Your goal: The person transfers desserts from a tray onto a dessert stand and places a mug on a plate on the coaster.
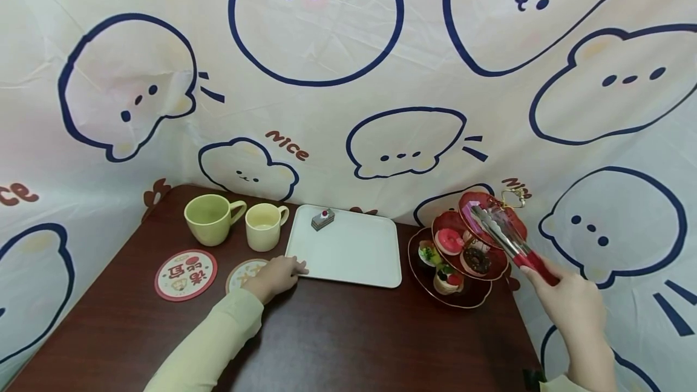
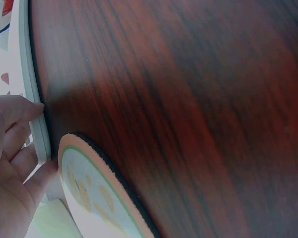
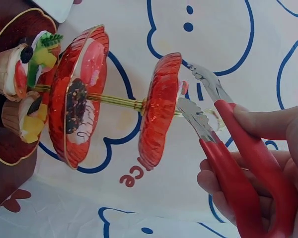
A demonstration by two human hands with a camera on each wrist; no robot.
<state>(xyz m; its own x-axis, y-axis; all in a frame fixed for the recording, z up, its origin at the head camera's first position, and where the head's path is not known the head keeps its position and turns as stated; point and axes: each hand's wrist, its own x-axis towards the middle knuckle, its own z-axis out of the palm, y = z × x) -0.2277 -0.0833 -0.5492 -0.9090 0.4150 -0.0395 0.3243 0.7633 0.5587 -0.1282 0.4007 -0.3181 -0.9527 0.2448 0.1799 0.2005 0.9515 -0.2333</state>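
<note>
At the near left corner of the white tray [image 1: 348,253], my left hand [image 1: 274,278] grips the rim, its thumb along the edge in the left wrist view. A small cake slice [image 1: 323,220] with a red topping lies toward the back of that tray. My right hand [image 1: 577,301] holds metal tongs with red handles [image 3: 238,183]. Their tips are apart at the top tier [image 3: 161,109] of a red tiered stand, beside a pink-purple item [image 1: 472,212]. Whether the tips touch that item cannot be told.
Lower tiers hold a pink donut [image 1: 449,241], a chocolate donut [image 1: 475,260] and fruit-topped cupcakes [image 1: 448,280]. Left of the tray are a green mug [image 1: 209,220], a smaller pale mug [image 1: 263,228], a red-rimmed coaster [image 1: 186,275] and another coaster [image 2: 97,198]. Printed cloth hangs behind the table.
</note>
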